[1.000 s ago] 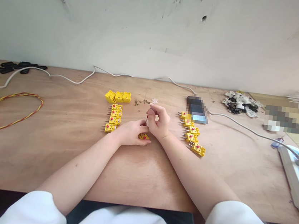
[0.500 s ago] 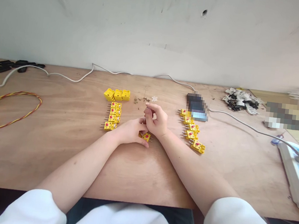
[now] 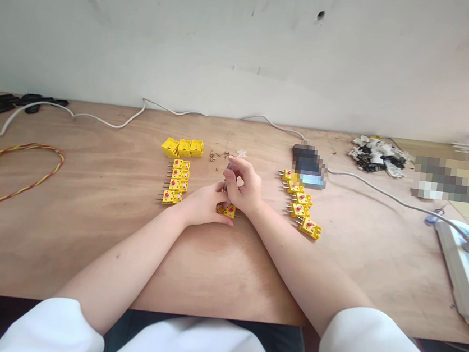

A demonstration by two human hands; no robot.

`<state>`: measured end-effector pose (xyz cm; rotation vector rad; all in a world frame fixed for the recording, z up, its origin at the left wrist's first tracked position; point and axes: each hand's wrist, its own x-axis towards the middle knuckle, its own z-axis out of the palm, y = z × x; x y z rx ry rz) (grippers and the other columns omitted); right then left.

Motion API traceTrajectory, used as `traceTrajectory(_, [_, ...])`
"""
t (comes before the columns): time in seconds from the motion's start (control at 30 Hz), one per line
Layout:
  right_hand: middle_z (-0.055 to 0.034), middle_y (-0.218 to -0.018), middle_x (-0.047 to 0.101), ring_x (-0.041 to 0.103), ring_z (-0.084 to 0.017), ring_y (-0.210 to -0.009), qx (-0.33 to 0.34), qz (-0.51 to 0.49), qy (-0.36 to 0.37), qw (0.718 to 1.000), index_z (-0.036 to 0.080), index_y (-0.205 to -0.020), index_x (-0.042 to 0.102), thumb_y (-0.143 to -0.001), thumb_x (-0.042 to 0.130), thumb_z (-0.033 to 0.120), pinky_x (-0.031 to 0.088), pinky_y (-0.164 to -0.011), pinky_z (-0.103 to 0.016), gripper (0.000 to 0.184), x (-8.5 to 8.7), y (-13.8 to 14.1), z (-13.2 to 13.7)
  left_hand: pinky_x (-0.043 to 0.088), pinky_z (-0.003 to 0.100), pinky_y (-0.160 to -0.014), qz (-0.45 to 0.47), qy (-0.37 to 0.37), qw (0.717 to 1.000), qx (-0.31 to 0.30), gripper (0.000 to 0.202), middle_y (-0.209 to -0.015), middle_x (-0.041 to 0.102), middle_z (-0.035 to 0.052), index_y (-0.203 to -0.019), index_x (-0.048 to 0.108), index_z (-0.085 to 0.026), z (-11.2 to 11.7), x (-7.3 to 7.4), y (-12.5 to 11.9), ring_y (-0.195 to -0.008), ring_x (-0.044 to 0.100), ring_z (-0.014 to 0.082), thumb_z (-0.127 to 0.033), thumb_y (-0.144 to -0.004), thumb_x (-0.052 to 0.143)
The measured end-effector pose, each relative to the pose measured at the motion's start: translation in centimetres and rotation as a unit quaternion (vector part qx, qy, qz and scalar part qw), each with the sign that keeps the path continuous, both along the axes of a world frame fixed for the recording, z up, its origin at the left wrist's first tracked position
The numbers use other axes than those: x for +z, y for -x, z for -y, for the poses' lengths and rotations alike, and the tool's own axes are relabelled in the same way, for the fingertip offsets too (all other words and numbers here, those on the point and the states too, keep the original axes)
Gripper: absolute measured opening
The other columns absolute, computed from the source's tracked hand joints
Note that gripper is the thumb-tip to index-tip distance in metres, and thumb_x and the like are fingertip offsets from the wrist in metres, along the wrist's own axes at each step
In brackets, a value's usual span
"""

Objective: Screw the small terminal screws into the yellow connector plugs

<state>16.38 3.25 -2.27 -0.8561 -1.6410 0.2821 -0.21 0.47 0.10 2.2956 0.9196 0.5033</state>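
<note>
Since we logged it a second ago, our right hand (image 3: 246, 188) has sunk closer to the yellow plug (image 3: 227, 211), which lies flat just on our side of the loose screws (image 3: 219, 155). Right fingers pinch a thin driver (image 3: 227, 178), near upright over the plug (tip too small to make out). Left hand (image 3: 203, 205) clamps the plug down. Plug column (image 3: 176, 180) left of the screws, plug row (image 3: 300, 206) right. We judge the tool is now being brought to bear on the plug

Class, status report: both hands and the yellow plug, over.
Left hand pins yellow plug to table. Right hand grips thin tool over it. Loose screws just beyond, apart.
</note>
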Motion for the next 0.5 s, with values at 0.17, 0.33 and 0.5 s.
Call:
traceTrajectory(0.17, [-0.0015, -0.088, 0.068, 0.063, -0.013, -0.068, -0.031, -0.011, -0.003, 0.999, 0.027, -0.135, 0.051, -0.100, 0.052, 0.035, 0.056, -0.064, -0.028, 0.037, 0.0, -0.6, -0.7, 0.054, 0.037, -0.079, 0.042, 0.019, 0.999, 0.020, 0.037, -0.119, 0.058, 0.0049, -0.107, 0.065, -0.025, 0.0, 0.6, 0.1, -0.094, 0.061, 0.0213, -0.043, -0.078, 0.080])
traceTrajectory(0.33, [-0.0028, -0.091, 0.069, 0.065, -0.014, -0.073, -0.050, -0.013, -0.005, 0.999, 0.027, -0.138, 0.051, -0.099, 0.053, 0.034, 0.056, -0.066, -0.028, 0.040, 0.4, -1.1, -1.0, 0.051, 0.034, -0.071, 0.032, 0.005, 0.997, 0.071, 0.034, -0.101, 0.059, 0.0023, -0.107, 0.056, -0.023, -0.4, 1.1, 0.5, -0.084, 0.058, 0.0189, -0.040, -0.084, 0.074])
traceTrajectory(0.5, [-0.0053, -0.095, 0.071, 0.068, -0.015, -0.076, -0.053, 0.010, -0.023, 0.998, 0.024, -0.137, 0.054, -0.099, 0.053, 0.031, 0.058, -0.068, -0.028, 0.039, 1.1, -1.2, -0.9, 0.052, 0.039, -0.085, 0.035, -0.003, 0.996, 0.079, 0.023, -0.106, 0.061, 0.0053, -0.107, 0.055, -0.022, -0.8, 0.8, 0.8, -0.096, 0.060, 0.0221, -0.036, -0.091, 0.064])
